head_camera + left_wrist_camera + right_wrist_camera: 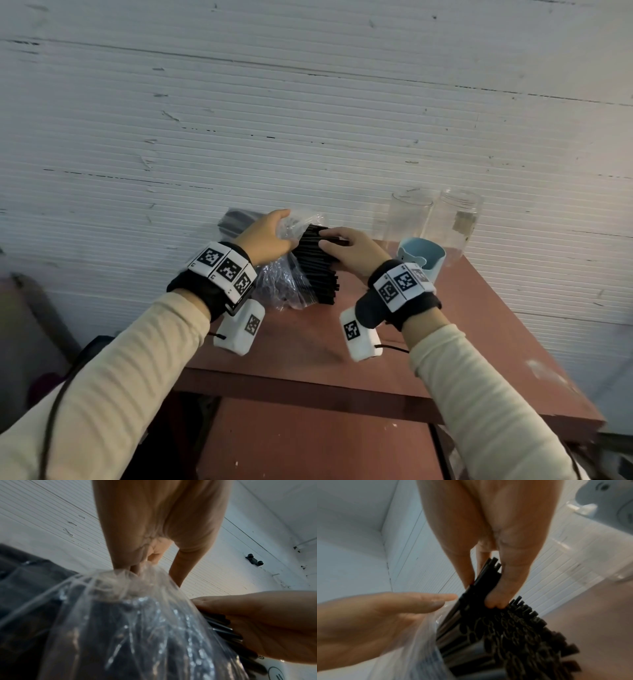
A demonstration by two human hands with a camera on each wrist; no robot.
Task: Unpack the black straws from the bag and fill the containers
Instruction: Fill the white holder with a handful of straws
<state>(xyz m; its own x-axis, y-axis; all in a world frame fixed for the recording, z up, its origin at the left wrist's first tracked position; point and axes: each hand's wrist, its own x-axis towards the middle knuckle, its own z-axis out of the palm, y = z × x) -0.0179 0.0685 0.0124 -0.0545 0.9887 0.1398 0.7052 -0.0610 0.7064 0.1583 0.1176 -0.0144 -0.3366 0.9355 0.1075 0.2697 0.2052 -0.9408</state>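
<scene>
A thick bundle of black straws [317,270] leans out of a crumpled clear plastic bag [284,281] on the red-brown table [479,329]. My left hand [270,236] grips the bag's bunched top; in the left wrist view its fingers [137,555] pinch the plastic [130,601]. My right hand [352,250] pinches a few straws at the bundle's upper end, seen in the right wrist view as black tubes [488,577] between thumb and fingers. Two clear jars [411,219] [457,222] and a light-blue cup [423,258] stand at the table's back right.
A second bag of dark straws [236,221] lies behind my left hand against the white ribbed wall [308,102]. The table's front edge [308,387] runs below my wrists, with a lower red panel under it. Dark clutter sits at the far left.
</scene>
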